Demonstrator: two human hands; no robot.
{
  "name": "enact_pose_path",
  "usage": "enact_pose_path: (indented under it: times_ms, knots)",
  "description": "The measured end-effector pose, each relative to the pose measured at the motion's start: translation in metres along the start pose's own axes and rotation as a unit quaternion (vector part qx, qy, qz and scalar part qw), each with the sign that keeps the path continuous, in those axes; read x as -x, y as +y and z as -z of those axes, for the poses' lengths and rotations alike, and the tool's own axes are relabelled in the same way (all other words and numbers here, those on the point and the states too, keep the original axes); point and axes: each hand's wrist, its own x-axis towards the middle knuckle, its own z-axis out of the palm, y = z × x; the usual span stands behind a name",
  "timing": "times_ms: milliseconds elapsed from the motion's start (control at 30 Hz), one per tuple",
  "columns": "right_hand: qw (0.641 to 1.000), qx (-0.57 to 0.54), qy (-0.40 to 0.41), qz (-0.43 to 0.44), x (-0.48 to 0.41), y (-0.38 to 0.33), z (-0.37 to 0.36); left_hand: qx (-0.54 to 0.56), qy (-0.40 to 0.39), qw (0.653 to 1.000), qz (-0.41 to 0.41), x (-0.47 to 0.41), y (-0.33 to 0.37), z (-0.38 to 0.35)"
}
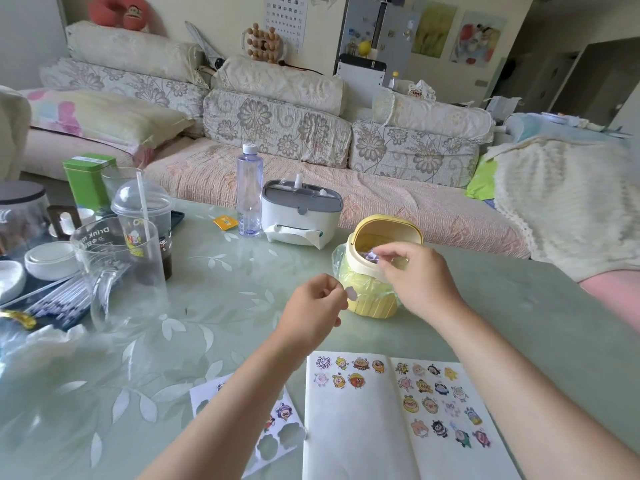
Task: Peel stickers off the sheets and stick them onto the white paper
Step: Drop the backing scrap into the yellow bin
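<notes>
Pinching a small pale sticker (351,293), the left hand (313,306) hovers just beside the yellow bin (372,303). The right hand (415,275) pinches a crumpled scrap (373,253) at the bin's open mouth. The white paper (349,434) lies near the front edge of the table (214,306), with the sticker sheet (277,438) meeting the paper's left edge. Bare tabletop lies between the hands and the paper.

A clear water bottle (248,194) stands on the green leaf-patterned bench (214,306). Just right of it sits a white tissue box (300,216), just left an orange packet (225,222). Further left stand a domed cup (142,206) with a straw, a glass jug (117,261) and a green tin (88,181). Right of the bottle and nearer, a yellow bin (372,304) has its lid up. Behind the bottle runs a floral sofa (277,133).
</notes>
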Motion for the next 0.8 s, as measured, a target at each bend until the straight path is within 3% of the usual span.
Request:
enact_pose_path:
  times_ms: [167,300,433,500,567,600,667,733,800]
  knots:
    - [0.996,-0.025,-0.051,0.074,0.059,-0.008,0.003,0.041,-0.034,0.997,0.052,0.007,0.004,-0.003]
    - [0.989,0.074,-0.031,0.122,0.079,0.002,0.001,0.012,-0.084,0.994,0.072,0.013,0.002,-0.011]
    - [0.987,0.081,-0.015,0.141,0.083,0.013,0.004,0.022,-0.113,0.989,0.092,0.018,-0.001,-0.019]
    - [0.995,0.033,-0.028,0.095,0.085,0.018,0.006,0.030,-0.132,0.987,0.088,0.019,-0.003,-0.022]
    - [0.997,-0.052,-0.060,-0.012,0.086,0.027,0.004,0.020,-0.145,0.986,0.082,0.019,-0.009,-0.025]
    - [0.990,-0.094,-0.083,-0.071,0.087,0.032,0.002,-0.011,-0.142,0.987,0.071,0.019,-0.013,-0.027]
    - [0.963,-0.149,-0.144,-0.174,0.090,0.042,0.000,-0.178,-0.116,0.977,-0.004,0.017,-0.029,-0.031]
    - [0.934,-0.169,-0.203,-0.239,0.094,0.051,-0.001,-0.362,-0.106,0.920,-0.106,0.014,-0.048,-0.032]
    - [0.912,-0.188,-0.239,-0.276,0.098,0.056,-0.001,-0.442,-0.124,0.875,-0.151,0.014,-0.062,-0.031]
